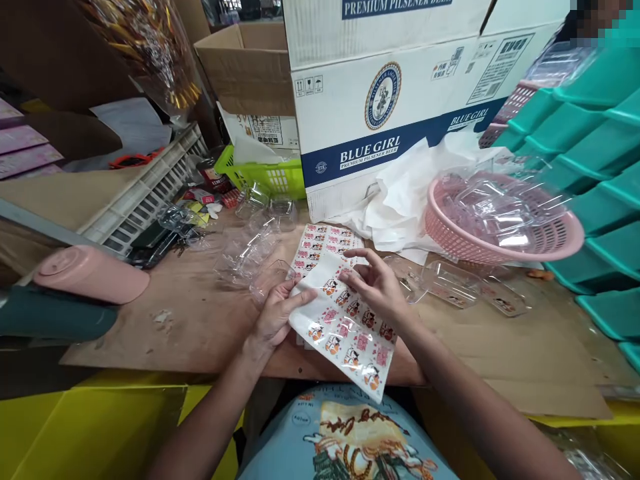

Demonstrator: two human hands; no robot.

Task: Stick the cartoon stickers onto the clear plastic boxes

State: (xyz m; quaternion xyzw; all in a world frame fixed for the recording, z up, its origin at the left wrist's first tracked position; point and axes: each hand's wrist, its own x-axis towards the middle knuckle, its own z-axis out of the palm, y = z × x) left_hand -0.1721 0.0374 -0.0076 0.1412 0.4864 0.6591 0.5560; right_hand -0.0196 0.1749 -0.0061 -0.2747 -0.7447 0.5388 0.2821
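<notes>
My left hand (280,313) grips a sheet of stickers (327,327) by its left edge, thumb on top. The sheet is tilted toward me over the table's front edge. Its upper left part is bare white backing; rows of small cartoon and pink lettering stickers cover the rest. Over its upper right edge, my right hand (377,283) is bent, thumb and fingers drawn together beside a pink sticker; what lies between them is too small to make out. Behind, another sticker sheet (316,243) lies flat. Clear plastic boxes (247,250) are piled left of it.
Right of my hands lie clear lids with stickers (453,290). A pink basket (505,250) holds clear plastic containers. Stacked teal bins (607,220) stand far right. A large beer carton (345,113), a green basket (265,177) and a pink cup (95,273) are around the table.
</notes>
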